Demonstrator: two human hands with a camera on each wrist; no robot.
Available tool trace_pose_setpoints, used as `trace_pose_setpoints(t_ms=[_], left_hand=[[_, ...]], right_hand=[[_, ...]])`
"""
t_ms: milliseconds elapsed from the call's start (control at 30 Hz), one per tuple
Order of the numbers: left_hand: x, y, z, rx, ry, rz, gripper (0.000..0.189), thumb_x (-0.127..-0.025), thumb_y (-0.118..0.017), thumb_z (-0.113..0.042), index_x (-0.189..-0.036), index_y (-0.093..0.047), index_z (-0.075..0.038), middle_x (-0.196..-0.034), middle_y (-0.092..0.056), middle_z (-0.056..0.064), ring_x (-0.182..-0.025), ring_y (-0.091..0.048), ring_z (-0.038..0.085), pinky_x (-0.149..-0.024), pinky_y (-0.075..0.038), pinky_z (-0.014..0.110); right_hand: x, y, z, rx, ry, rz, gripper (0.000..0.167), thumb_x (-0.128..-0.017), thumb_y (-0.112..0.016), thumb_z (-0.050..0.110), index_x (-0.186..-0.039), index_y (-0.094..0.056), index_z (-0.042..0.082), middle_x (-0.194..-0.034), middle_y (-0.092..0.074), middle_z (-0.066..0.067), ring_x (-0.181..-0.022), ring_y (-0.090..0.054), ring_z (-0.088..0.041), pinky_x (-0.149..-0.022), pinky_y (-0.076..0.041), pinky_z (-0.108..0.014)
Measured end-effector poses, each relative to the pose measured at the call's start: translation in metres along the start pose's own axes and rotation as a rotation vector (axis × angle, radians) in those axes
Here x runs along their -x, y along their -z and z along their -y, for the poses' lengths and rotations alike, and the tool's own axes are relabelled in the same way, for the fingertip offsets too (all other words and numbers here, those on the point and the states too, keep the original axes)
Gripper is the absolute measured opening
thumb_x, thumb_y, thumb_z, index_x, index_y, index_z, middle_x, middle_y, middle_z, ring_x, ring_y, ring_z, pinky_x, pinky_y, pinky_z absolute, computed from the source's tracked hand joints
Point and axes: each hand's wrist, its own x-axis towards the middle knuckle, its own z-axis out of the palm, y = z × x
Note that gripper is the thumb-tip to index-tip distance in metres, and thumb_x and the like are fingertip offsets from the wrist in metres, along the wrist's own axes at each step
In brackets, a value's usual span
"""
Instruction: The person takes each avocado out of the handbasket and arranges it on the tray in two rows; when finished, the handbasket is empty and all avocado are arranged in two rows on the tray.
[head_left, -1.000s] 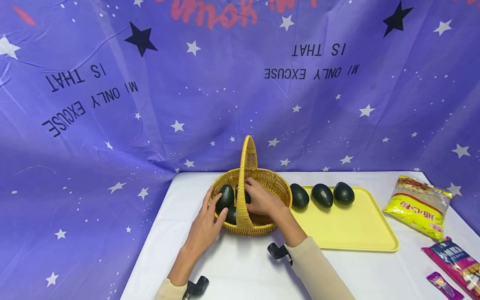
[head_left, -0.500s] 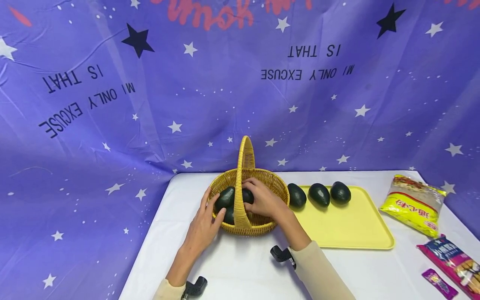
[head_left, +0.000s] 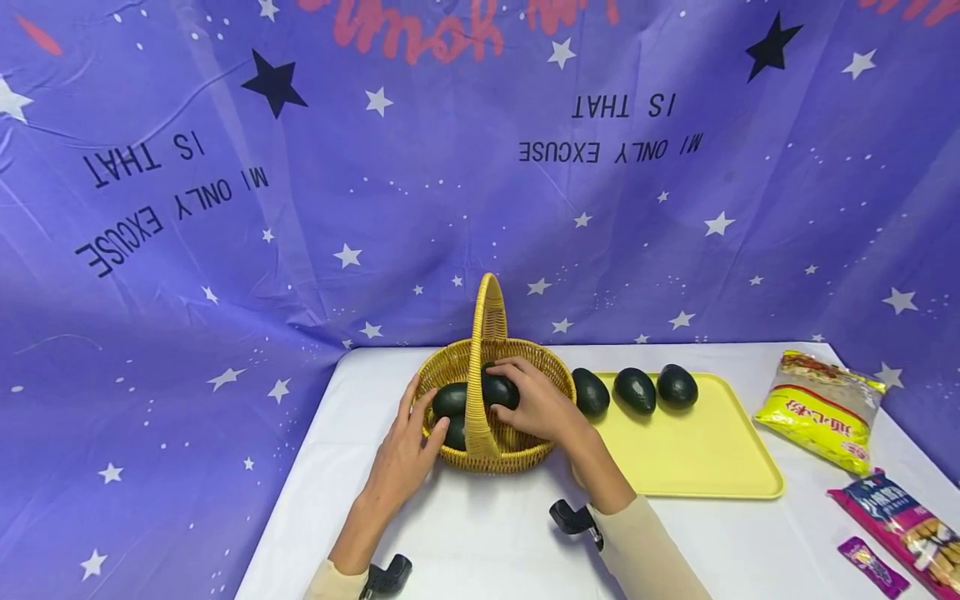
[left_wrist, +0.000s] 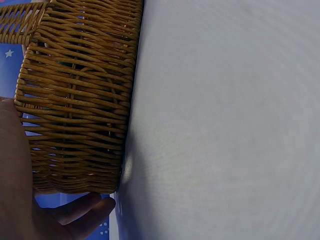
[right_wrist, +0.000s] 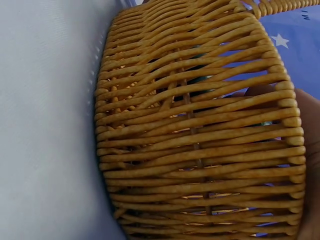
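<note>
A yellow wicker basket [head_left: 525, 460] with a tall arched handle stands on the table, several dark green avocados inside. My left hand [head_left: 401, 458] holds the basket's left rim; in the left wrist view its fingers [left_wrist: 82, 212] lie along the outer wall. Inside the basket, my right hand [head_left: 536, 404] grips an avocado [head_left: 501, 392] just right of the handle. Left of the handle lies another avocado [head_left: 450, 400], with one more avocado [head_left: 456, 433] below it, partly hidden by the handle. In the right wrist view, the woven wall [right_wrist: 200, 130] mostly screens my right hand.
Beside the basket is a yellow tray [head_left: 697, 458] with three avocados [head_left: 635, 391] along its far edge. At the right lie a yellow food bag [head_left: 821, 412], a pink-and-blue snack packet [head_left: 900, 521] and a small purple packet [head_left: 872, 567]. A purple star-printed cloth [head_left: 480, 167] hangs behind.
The avocado left of the handle has turned from upright to lying sideways. My right hand has shifted slightly right with its avocado. My left hand has stayed at the rim.
</note>
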Motion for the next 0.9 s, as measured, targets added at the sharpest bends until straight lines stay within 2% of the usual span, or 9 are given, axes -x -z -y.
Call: trace_pose_setpoints(t_ms=[200,267,533,767,900], left_hand=[[0.000,0.000,0.000,-0.012,0.000,0.000,0.063,-0.113,-0.049,-0.052,-0.165,-0.045,-0.016,-0.181,-0.015,0.002,-0.132,-0.061,0.043,-0.100,-0.053,0.064],[0.000,0.001,0.000,-0.009,-0.001,0.002,0.063,-0.113,-0.048,-0.052,-0.165,-0.044,-0.016,-0.181,-0.014,0.002,-0.135,-0.060,0.044,-0.102,-0.052,0.064],[0.000,0.000,-0.001,-0.007,0.008,0.002,0.063,-0.113,-0.049,-0.051,-0.164,-0.045,-0.014,-0.181,-0.014,0.002,-0.124,-0.065,0.041,-0.097,-0.054,0.062],[0.000,-0.002,0.001,-0.006,0.012,0.004,0.062,-0.113,-0.051,-0.049,-0.164,-0.045,-0.015,-0.181,-0.014,0.001,-0.111,-0.069,0.035,-0.091,-0.056,0.059],[0.000,-0.003,0.002,-0.006,0.008,-0.008,0.062,-0.113,-0.053,-0.047,-0.164,-0.045,-0.014,-0.181,-0.015,0.002,-0.122,-0.066,0.040,-0.096,-0.055,0.062]], right_hand=[[0.006,0.005,0.001,0.020,0.027,-0.032,0.057,-0.089,-0.088,0.021,-0.141,-0.068,0.010,-0.145,-0.061,-0.010,-0.133,-0.062,-0.030,-0.107,-0.054,-0.047],[0.008,0.007,0.002,0.029,0.039,-0.044,0.057,-0.089,-0.088,0.021,-0.141,-0.068,0.010,-0.145,-0.061,-0.010,-0.133,-0.062,-0.030,-0.107,-0.054,-0.047],[0.016,0.016,0.004,0.069,0.086,-0.081,0.056,-0.089,-0.088,0.022,-0.140,-0.069,0.008,-0.145,-0.061,-0.012,-0.134,-0.060,-0.031,-0.111,-0.051,-0.048],[0.025,0.022,0.005,0.054,0.092,-0.124,0.057,-0.089,-0.088,0.023,-0.140,-0.068,0.010,-0.147,-0.059,-0.012,-0.137,-0.058,-0.032,-0.109,-0.052,-0.049],[0.029,0.025,0.005,0.052,0.100,-0.142,0.057,-0.089,-0.088,0.023,-0.140,-0.068,0.010,-0.148,-0.058,-0.012,-0.137,-0.057,-0.032,-0.109,-0.052,-0.050]])
